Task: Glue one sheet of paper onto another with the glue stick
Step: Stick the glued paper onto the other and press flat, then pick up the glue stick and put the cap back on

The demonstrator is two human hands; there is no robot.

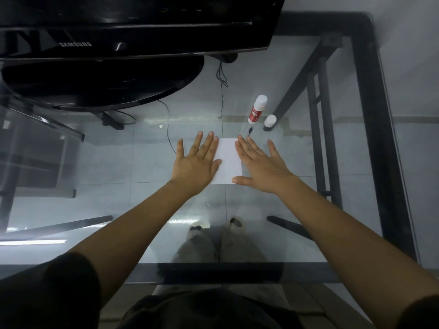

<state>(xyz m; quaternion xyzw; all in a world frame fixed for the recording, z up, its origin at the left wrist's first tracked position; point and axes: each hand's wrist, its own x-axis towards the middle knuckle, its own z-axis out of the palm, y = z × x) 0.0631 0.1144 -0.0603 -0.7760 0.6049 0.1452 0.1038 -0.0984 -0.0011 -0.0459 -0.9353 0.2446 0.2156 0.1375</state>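
Note:
A white sheet of paper (228, 160) lies flat on the glass table; I cannot tell whether a second sheet lies under it. My left hand (197, 160) rests flat, fingers spread, on its left edge. My right hand (261, 162) lies flat on its right edge, thumb at the near corner. Both palms face down and hold nothing. A red and white glue stick (257, 109) stands upright beyond the paper, to the right. Its white cap (270, 120) stands separately just right of it.
A black monitor (133, 24) on an oval stand (102, 77) fills the far left of the glass table (297, 167). The table's black frame (370, 129) runs along the right and near edges. Thin cables (222, 91) hang behind the monitor.

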